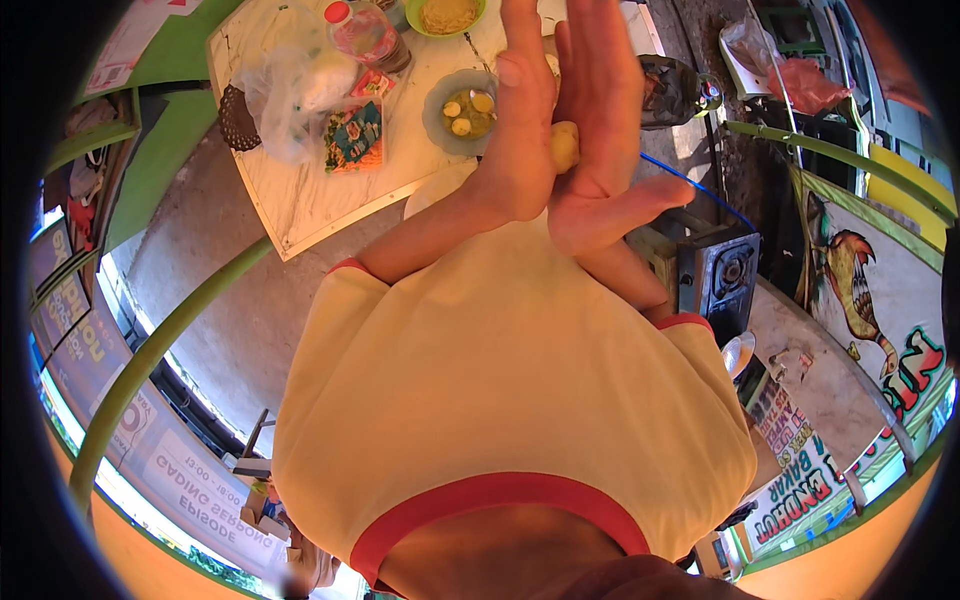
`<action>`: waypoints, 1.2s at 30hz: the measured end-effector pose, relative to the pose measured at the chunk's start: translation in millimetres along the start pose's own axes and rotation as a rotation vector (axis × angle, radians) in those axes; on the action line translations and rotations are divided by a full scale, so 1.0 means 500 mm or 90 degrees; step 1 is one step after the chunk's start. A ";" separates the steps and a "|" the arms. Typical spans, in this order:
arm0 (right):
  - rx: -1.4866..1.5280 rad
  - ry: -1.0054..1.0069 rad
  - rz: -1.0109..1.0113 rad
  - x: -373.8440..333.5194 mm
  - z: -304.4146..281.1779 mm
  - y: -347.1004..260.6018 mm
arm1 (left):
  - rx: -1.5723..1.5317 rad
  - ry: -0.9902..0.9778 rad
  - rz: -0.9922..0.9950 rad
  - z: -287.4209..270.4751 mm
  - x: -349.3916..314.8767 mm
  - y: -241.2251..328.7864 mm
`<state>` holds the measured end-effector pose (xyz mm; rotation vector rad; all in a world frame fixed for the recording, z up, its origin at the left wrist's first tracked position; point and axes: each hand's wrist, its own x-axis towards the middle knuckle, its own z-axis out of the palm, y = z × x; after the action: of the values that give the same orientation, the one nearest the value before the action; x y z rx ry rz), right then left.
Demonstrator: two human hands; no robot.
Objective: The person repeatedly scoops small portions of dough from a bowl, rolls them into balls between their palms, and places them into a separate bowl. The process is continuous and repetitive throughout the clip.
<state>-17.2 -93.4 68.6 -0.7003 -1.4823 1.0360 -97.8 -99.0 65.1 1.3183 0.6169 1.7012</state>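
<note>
My left hand [520,130] and my right hand [603,120] are raised above the table, palms facing, fingers stretched out. Pressed between the two palms is a small yellow ball of soft-looking food [565,147]. Just left of my hands, a grey-green bowl [432,112] has several yellow rounded pieces in a yellowish liquid. Farther back stands a bright green bowl [447,33] with a yellow mass in it. Part of a pale round dish [440,187] shows below my left wrist.
The light marbled table [290,205] carries a red-capped plastic bottle [360,35], a clear plastic bag [290,100] and a tray of chopped vegetables with a green sachet [352,137]. A dark gas stove [735,265] stands to the right, near a green rail [840,165].
</note>
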 end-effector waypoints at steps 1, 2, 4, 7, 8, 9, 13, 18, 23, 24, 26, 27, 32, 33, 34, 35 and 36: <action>0.015 0.024 -0.003 0.009 0.003 -0.004 | 0.019 0.001 -0.002 0.005 -0.003 -0.001; 0.029 0.044 0.006 0.014 0.006 -0.001 | 0.038 0.003 -0.004 0.010 -0.005 -0.002; 0.057 0.070 0.031 0.020 0.010 0.008 | 0.012 0.026 0.018 0.018 -0.006 0.002; 0.077 0.103 0.063 0.015 0.025 0.010 | -0.106 0.129 -0.003 0.027 -0.004 -0.004; 0.076 0.117 0.067 0.016 0.031 0.007 | -0.135 0.151 -0.019 0.028 -0.004 -0.005; 0.069 0.136 0.051 0.024 0.034 0.007 | -0.148 0.151 -0.048 0.025 -0.006 -0.011; 0.125 0.101 -0.077 0.052 0.009 0.024 | -0.373 0.173 -0.265 0.011 0.004 0.015; 0.193 0.113 0.004 0.054 0.003 0.045 | -0.463 0.244 -0.429 -0.014 -0.001 -0.048; 0.087 -0.031 0.026 0.017 -0.075 0.085 | -0.637 0.303 -0.492 -0.035 -0.012 -0.075; 0.011 -0.035 0.040 0.014 -0.081 0.082 | -0.579 0.328 -0.503 -0.037 -0.009 -0.068; -0.124 -0.079 0.025 0.011 -0.090 0.056 | -0.547 0.322 -0.495 -0.048 -0.007 -0.069; -0.181 -0.123 -0.003 0.011 -0.095 0.035 | -0.575 0.295 -0.477 -0.060 -0.008 -0.078; -0.187 -0.213 0.062 -0.006 -0.094 0.057 | -0.615 0.271 -0.528 -0.071 -0.002 -0.072; -0.170 -0.207 0.106 -0.007 -0.093 0.061 | -0.611 0.259 -0.536 -0.071 -0.004 -0.075; -0.153 -0.200 0.148 -0.007 -0.092 0.067 | -0.606 0.248 -0.543 -0.071 -0.006 -0.078; -0.098 -0.168 0.193 -0.010 -0.093 0.074 | -0.570 0.235 -0.529 -0.073 -0.010 -0.080; -0.042 -0.135 0.236 -0.013 -0.094 0.081 | -0.534 0.223 -0.515 -0.077 -0.016 -0.082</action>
<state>24.7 -71.2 28.2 -0.9613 -1.6095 1.3822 -119.8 -80.7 16.0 0.1208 0.4465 1.2512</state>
